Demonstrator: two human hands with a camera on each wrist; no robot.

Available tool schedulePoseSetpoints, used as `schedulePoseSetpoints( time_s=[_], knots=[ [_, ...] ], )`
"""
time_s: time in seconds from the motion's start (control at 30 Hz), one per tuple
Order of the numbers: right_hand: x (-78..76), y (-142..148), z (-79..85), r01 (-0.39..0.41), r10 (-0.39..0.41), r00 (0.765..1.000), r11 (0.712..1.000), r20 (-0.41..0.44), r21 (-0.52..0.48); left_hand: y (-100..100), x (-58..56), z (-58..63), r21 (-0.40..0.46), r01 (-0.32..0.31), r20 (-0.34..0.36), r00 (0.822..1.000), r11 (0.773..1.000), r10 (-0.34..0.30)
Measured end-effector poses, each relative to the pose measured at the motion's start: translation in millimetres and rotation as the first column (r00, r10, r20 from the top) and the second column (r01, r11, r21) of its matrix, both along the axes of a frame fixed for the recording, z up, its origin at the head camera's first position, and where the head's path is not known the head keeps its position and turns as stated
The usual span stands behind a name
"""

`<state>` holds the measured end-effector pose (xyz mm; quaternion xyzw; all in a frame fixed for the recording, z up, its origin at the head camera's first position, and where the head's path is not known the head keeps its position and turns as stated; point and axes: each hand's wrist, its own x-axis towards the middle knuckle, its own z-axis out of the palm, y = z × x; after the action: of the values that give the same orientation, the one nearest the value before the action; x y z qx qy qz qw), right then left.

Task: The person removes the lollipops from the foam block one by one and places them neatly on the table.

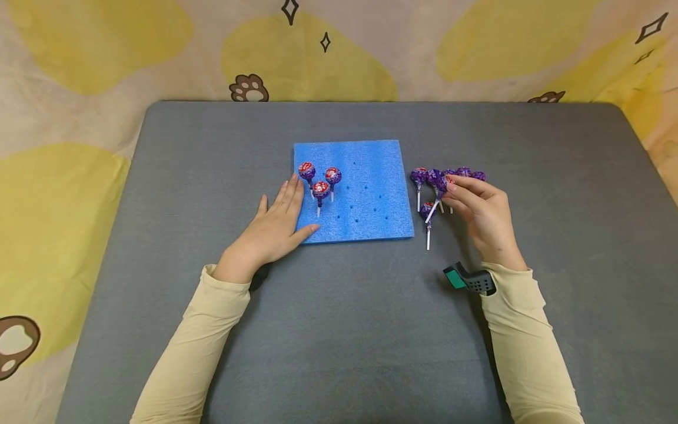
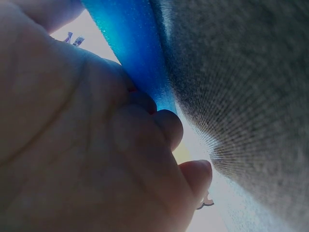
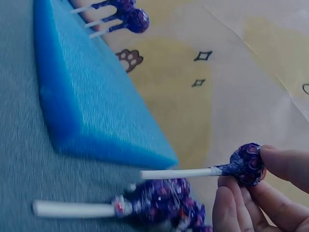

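A blue foam block [image 1: 371, 229] lies on the table with three purple-wrapped lollipops [image 1: 321, 189] standing upright in its left part. My left hand [image 1: 275, 231] rests along the block's left edge, its fingers extended and thumb spread over the near corner. Just right of the block, my right hand [image 1: 483, 221] pinches a lollipop [image 3: 248, 164] by its wrapped head between thumb and fingers. The stick of that lollipop points away from the fingers, free of the block. Beneath and beside this hand lie several loose lollipops [image 1: 418, 175], some partly hidden.
Small dark holes dot the middle and right of the foam block. A grey table [image 1: 339, 341] carries everything, with a patterned cloth [image 1: 413, 53] behind its far edge. The right wrist wears a black strap with a green-faced device [image 1: 468, 280].
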<state>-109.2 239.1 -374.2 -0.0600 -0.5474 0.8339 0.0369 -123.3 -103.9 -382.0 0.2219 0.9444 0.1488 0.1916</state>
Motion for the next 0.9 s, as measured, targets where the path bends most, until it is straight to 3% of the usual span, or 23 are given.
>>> schedulePoseSetpoints(
  time_s=[0.23, 0.5, 0.73, 0.9],
  knots=[
    [8.5, 13.8, -3.3, -0.014, 0.014, 1.000, 1.000, 0.017, 0.027, -0.3, 0.4, 0.4, 0.003, 0.000, 0.002, 1.000, 1.000, 0.000],
    [13.0, 21.6, -6.2, -0.104, 0.095, 0.992, 0.988, 0.087, 0.117, -0.1, -0.1, 0.4, 0.006, -0.002, 0.001, 1.000, 1.000, 0.002],
    [11.3, 24.8, -12.8, -0.124, 0.116, 0.979, 0.992, 0.167, 0.034, 0.5, -0.3, -0.4, 0.005, -0.004, -0.003, 1.000, 1.000, 0.004],
    [8.6, 25.8, -15.4, -0.121, 0.111, 0.971, 0.992, 0.212, 0.032, 0.5, -0.4, -0.8, 0.006, -0.003, -0.007, 1.000, 1.000, 0.003]
  ],
)
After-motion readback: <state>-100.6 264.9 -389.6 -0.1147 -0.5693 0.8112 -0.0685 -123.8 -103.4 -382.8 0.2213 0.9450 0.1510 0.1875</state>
